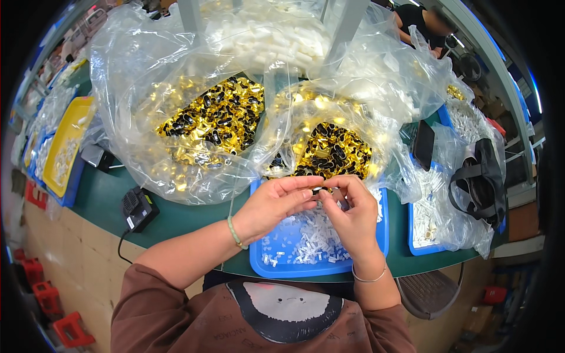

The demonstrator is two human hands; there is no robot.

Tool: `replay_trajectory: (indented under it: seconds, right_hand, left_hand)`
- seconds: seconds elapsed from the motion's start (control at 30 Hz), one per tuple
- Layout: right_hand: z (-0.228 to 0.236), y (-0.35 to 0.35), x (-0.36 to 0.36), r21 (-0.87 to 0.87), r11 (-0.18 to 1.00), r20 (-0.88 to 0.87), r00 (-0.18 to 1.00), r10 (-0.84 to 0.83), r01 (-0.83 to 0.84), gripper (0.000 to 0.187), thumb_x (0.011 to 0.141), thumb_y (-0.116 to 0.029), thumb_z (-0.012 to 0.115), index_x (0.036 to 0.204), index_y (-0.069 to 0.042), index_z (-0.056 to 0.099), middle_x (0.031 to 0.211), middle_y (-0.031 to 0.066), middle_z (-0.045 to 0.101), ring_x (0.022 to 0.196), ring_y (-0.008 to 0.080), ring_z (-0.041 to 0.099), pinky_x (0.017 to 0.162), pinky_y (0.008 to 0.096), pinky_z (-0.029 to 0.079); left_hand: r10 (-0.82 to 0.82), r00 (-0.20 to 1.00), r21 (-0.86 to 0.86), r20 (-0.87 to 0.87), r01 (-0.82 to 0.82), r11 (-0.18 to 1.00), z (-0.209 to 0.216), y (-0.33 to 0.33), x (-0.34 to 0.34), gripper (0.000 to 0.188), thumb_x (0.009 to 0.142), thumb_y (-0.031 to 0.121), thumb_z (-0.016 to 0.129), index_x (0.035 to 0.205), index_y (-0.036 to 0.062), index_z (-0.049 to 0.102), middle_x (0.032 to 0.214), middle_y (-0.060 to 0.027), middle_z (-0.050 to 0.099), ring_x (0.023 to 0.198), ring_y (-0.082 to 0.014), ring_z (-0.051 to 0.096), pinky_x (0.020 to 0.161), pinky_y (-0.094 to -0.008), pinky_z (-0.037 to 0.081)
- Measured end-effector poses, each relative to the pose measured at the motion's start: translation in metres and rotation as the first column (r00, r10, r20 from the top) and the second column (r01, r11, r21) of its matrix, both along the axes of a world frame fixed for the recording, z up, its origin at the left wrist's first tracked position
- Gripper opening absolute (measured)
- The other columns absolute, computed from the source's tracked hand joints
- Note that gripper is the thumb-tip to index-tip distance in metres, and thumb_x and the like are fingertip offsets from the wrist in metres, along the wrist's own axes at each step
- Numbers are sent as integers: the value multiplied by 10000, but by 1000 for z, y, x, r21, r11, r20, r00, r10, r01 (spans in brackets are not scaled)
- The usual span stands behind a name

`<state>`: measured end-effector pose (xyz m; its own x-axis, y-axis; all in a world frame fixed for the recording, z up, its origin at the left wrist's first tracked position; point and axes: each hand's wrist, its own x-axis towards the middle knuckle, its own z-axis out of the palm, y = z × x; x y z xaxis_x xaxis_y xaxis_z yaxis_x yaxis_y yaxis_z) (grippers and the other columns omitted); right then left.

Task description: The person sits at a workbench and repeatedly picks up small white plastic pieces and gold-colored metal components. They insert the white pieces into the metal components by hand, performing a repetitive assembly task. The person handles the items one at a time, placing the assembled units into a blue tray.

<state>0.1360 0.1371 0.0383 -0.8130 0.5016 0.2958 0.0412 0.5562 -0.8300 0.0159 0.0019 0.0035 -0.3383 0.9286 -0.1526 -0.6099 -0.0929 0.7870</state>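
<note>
My left hand (pixel 272 204) and my right hand (pixel 356 213) meet above a blue tray (pixel 318 272). Pinched between their fingertips is a small black-and-gold part (pixel 318 190), mostly hidden by the fingers. Small white plastic pieces (pixel 318 242) lie loose in the tray below. Just beyond my hands, a clear plastic bag (pixel 276 141) gapes over a heap of black-and-gold parts (pixel 338 152). Further left, a second clear bag (pixel 126 117) holds another pile of black-and-gold parts (pixel 220 115).
White tubular pieces (pixel 271 44) fill a bag behind, near grey metal posts (pixel 347 35). A black corded device (pixel 139 209) and a yellow tray (pixel 53 159) are at left. At right are a phone (pixel 422 144), a black handbag (pixel 479 182) and a chair (pixel 429 294). Another person (pixel 418 20) sits far right.
</note>
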Motion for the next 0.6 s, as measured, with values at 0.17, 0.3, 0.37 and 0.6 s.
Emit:
replay_trajectory:
  seconds: [0.17,0.3,0.37,0.6]
  right_hand:
    - [0,0,1,-1,1000,11,1000,-2,2,166,813,26,675,973,4,636,911,94,637,744,144,667,624,253,497]
    - [3,0,3,-91,996,23,999,-24,26,165,832,32,639,994,6,639,896,95,651,726,142,659,625,263,496]
    - [4,0,4,-100,994,18,999,-46,48,168,834,34,627,1000,4,640,876,99,653,714,156,655,627,274,495]
    - [-6,20,6,230,968,198,979,57,-103,176,790,-23,683,966,-27,667,849,130,631,699,279,627,638,351,500]
  left_hand:
    - [4,1000,-3,-30,-5,1000,0,0,0,375,996,125,527,1342,-20,505,1296,-95,583,1161,-147,582,996,-286,483]
    - [200,604,132,-771,-155,979,2,-3,-5,359,927,45,584,1284,10,570,1252,-113,616,1120,-200,616,950,-296,504]
    - [285,132,271,-949,-113,956,7,-4,-10,374,874,0,619,1246,26,601,1228,-126,627,1083,-244,634,916,-306,519]
    - [294,-36,296,-955,-42,954,11,-6,-23,402,837,-8,627,1233,58,608,1192,-142,625,1078,-276,628,901,-337,533]
